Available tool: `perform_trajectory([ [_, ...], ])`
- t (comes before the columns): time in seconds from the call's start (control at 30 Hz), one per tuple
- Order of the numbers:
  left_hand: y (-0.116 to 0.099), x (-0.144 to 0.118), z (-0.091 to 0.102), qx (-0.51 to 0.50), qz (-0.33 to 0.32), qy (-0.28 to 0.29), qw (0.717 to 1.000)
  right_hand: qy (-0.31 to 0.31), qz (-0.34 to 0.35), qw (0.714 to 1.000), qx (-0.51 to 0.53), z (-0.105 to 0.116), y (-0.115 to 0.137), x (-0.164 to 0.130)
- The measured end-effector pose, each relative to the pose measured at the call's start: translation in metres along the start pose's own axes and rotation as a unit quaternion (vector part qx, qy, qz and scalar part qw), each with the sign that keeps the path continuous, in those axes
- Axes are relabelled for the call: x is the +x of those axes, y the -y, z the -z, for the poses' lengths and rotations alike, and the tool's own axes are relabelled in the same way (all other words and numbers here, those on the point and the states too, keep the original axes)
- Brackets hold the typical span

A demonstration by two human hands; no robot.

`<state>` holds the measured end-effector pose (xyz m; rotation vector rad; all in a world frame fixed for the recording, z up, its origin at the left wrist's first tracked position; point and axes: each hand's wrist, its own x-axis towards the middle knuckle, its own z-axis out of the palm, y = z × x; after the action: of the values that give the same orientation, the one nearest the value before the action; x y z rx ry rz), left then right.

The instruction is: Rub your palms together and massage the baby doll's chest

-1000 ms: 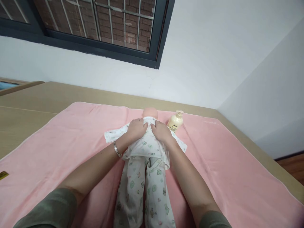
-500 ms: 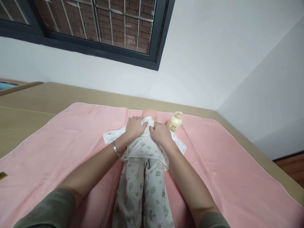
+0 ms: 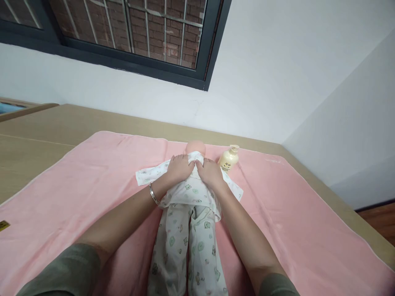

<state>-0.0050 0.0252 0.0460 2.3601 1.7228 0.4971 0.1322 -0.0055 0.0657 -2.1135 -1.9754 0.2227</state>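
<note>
A baby doll (image 3: 195, 147) lies on its back on a pink towel (image 3: 92, 181), head away from me, dressed in a white printed top and trousers (image 3: 185, 242). My left hand (image 3: 178, 168) rests on the doll's chest at the left of the collar, a silver bracelet on its wrist. My right hand (image 3: 210, 172) lies beside it on the right of the chest. Both hands press on the white top (image 3: 188, 191) near the neck, fingers bent into the cloth. The doll's arms are hidden under the spread sleeves.
A cream pump bottle (image 3: 228, 159) stands on the towel just right of the doll's head. The towel covers a tan wooden table (image 3: 40, 127) set against a white wall under a dark-framed window (image 3: 132, 37). A small yellow tag (image 3: 3, 225) lies at the towel's left edge.
Both hands have shifted slightly on the doll's chest near the collar, drawing closer together. The doll and bottle stay where they were.
</note>
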Motion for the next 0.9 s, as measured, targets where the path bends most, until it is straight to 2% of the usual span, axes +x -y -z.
perform_trajectory([
  [0.17, 0.007, 0.008, 0.004, -0.012, 0.005, 0.025, 1.0, -0.016, 0.022, 0.999, -0.041, -0.002, 0.007, -0.007],
  [0.37, -0.012, -0.014, 0.0, 0.05, -0.021, -0.035, 0.998, 0.029, 0.019, 0.997, 0.065, -0.007, -0.02, 0.017],
  [0.5, -0.016, -0.019, -0.002, 0.042, -0.009, -0.045, 0.998, 0.029, 0.044, 0.996, 0.066, -0.01, -0.027, 0.027],
  [0.63, -0.009, -0.011, -0.002, 0.017, 0.001, -0.034, 0.999, 0.025, 0.039, 0.998, 0.036, -0.006, -0.02, 0.024],
  [0.9, 0.004, 0.004, 0.004, -0.022, -0.001, 0.009, 1.0, -0.031, 0.022, 0.997, -0.068, -0.003, 0.012, -0.008],
])
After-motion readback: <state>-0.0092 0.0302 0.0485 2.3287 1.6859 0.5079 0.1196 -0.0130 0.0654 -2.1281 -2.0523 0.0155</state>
